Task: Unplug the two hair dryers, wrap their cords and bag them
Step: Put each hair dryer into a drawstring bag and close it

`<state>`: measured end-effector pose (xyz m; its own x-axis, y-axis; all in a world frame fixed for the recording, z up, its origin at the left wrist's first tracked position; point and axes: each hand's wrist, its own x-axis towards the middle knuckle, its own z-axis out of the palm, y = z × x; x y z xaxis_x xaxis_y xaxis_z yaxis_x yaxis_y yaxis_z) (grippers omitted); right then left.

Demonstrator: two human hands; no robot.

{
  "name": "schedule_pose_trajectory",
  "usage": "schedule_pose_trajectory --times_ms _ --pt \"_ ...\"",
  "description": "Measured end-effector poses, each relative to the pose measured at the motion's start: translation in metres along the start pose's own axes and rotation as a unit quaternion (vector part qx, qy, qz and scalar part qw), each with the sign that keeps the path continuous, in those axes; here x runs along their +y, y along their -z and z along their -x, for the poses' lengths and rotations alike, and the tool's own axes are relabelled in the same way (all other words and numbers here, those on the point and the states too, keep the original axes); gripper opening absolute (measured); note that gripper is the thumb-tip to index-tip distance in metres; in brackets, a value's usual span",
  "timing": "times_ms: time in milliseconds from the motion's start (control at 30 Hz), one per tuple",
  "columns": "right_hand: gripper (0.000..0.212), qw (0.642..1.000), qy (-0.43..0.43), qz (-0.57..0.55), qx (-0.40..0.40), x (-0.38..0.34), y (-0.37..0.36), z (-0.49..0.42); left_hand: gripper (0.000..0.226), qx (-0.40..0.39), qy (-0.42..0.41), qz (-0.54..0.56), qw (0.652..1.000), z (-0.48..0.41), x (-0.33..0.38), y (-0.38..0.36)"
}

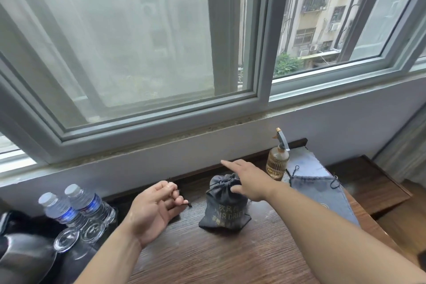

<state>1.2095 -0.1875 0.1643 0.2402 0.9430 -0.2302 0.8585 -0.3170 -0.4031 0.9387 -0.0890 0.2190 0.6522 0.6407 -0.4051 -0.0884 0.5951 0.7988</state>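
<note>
— Grey cloth! A fat bag (pixel 224 207) sits right by the fingers (pixel 228 163) of the right hand (pixel 249 182). How many bags can you count?

— Two. The fat bag stands up, and a string pulls its neck tight. It says HAIR DRIER on the front. What is inside is hidden. The flat bag (pixel 322 193) lies just to the right of it.

— What is further out?

— One gold spray bottle (pixel 277 165) stands near the wall, between the two bags. Two water bottles (pixel 58 211) (pixel 88 203) stand side by side, far to the left. Two glasses (pixel 66 238) (pixel 93 232) sit upside down in front of them.

— Where is there room?

— The wooden table (pixel 219 256) is bare in front of the fat bag, between the two arms. The wall is close behind. The table's right edge runs just past the flat bag.

— And the hands?

— The right hand reaches over the top of the fat bag. Its fingers are straight and loose and hold nothing. The thumb is down by the tied neck, but I cannot tell if it touches. The left hand (pixel 154 212) is palm up, left of the fat bag, with its fingers curled in. A thin dark bit (pixel 189 204) pokes out by the fingertips. I cannot tell if the hand grips it.
</note>
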Motion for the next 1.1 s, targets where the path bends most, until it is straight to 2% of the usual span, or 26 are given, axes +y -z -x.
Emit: schedule_pose_trajectory --times_ms 100,200,367,433,533,567,600,633,667,700,733,767,800,833,867,900,933,1033,1100 --pt "0.078 0.998 0.001 0.06 -0.022 0.0 -0.017 -0.007 0.009 -0.001 0.003 0.01 1.0 0.008 -0.004 -0.001" --pt "0.069 0.998 -0.003 0.063 -0.012 0.001 -0.034 -0.015 0.01 -0.006 0.014 0.019 1.0 0.016 -0.01 -0.002" --pt "0.034 0.997 0.025 0.077 0.015 -0.003 -0.045 -0.025 0.013 0.003 0.029 0.045 0.999 0.026 -0.019 0.008" --pt "0.029 0.997 0.04 0.049 0.04 -0.003 -0.04 -0.021 0.007 0.053 0.031 0.065 0.996 0.027 -0.022 0.026" --pt "0.024 0.996 0.068 -0.021 0.058 -0.009 -0.026 -0.007 0.011 0.187 0.069 0.091 0.976 0.024 -0.031 0.063" --pt "0.022 0.994 0.08 -0.038 0.057 -0.013 -0.021 -0.002 0.015 0.243 0.096 0.061 0.963 0.021 -0.035 0.074" --pt "0.021 0.993 0.095 -0.047 0.054 -0.018 -0.016 0.003 0.022 0.294 0.124 -0.014 0.948 0.019 -0.039 0.083" --pt "0.021 0.991 0.111 -0.048 0.05 -0.023 -0.012 0.008 0.031 0.338 0.141 -0.142 0.92 0.016 -0.041 0.088" --pt "0.021 0.99 0.123 -0.045 0.044 -0.028 -0.01 0.011 0.04 0.376 0.126 -0.275 0.876 0.013 -0.042 0.087" --pt "0.02 0.99 0.13 -0.039 0.039 -0.032 -0.009 0.015 0.047 0.399 0.066 -0.385 0.83 0.011 -0.04 0.08" --pt "0.02 0.99 0.132 -0.034 0.037 -0.036 -0.008 0.018 0.05 0.389 -0.034 -0.441 0.808 0.011 -0.037 0.069" --pt "0.02 0.99 0.133 -0.025 0.037 -0.039 -0.009 0.021 0.05 0.33 -0.14 -0.453 0.816 0.013 -0.034 0.05" --pt "0.02 0.99 0.138 -0.019 0.037 -0.041 -0.01 0.023 0.052 0.236 -0.218 -0.46 0.828 0.013 -0.034 0.03" --pt "0.021 0.989 0.142 -0.016 0.037 -0.044 -0.012 0.026 0.057 0.137 -0.248 -0.487 0.826 0.012 -0.038 0.009" --pt "0.021 0.989 0.143 -0.018 0.037 -0.045 -0.014 0.028 0.064 0.069 -0.251 -0.535 0.804 0.01 -0.046 -0.007" --pt "0.022 0.989 0.14 -0.022 0.038 -0.047 -0.014 0.03 0.066 0.041 -0.251 -0.574 0.778 0.004 -0.056 -0.014" --pt "0.022 0.99 0.136 -0.029 0.039 -0.048 -0.014 0.032 0.062 0.047 -0.255 -0.594 0.762 -0.002 -0.065 -0.018" --pt "0.021 0.989 0.12 -0.077 0.03 -0.047 -0.017 0.038 0.039 0.073 -0.268 -0.566 0.776 -0.015 -0.082 -0.016" --pt "0.022 0.988 0.095 -0.119 0.024 -0.047 -0.019 0.043 0.031 0.065 -0.268 -0.551 0.788 -0.018 -0.089 -0.014"
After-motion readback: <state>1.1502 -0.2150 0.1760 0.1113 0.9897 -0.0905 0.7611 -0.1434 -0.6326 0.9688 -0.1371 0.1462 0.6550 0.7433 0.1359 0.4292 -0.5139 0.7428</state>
